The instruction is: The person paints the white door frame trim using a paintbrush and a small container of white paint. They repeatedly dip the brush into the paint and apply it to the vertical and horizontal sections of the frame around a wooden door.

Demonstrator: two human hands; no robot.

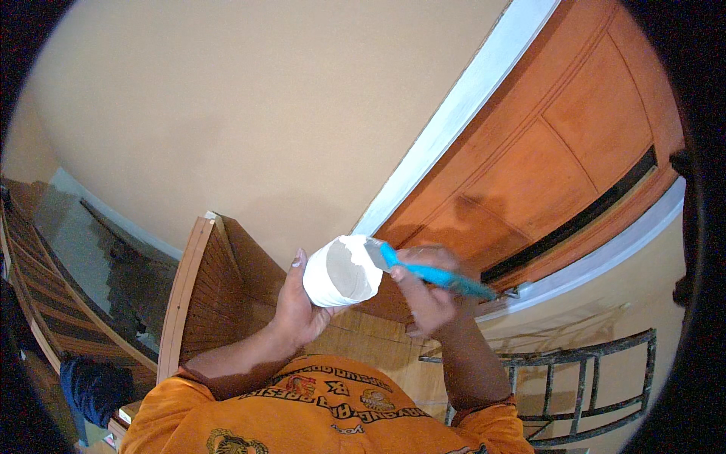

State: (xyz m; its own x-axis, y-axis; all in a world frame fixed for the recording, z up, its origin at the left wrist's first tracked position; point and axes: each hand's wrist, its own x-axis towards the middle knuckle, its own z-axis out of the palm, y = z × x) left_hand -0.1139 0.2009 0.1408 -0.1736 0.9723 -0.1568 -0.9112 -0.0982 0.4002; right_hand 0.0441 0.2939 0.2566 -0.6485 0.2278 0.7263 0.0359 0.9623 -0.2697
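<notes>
My left hand [296,309] is wrapped round a white tub [321,278], tilted so that its round mouth shows. Smears of white paint lie along the tub's rim, and the inside looks greyish. A paintbrush [423,271] with a turquoise handle is held in my right hand [429,299]. Its bristle end meets the tub's right rim, and the handle slants down to the right. The outer part of the handle is blurred, as is part of the right hand.
Ahead stands a beige wall [249,113], bordered by a white door frame [454,113]. An orange panelled door [522,166] lies right of it. A brown wooden panel [219,295] rises at my left. A dark metal rack or ladder [582,386] stands lower right.
</notes>
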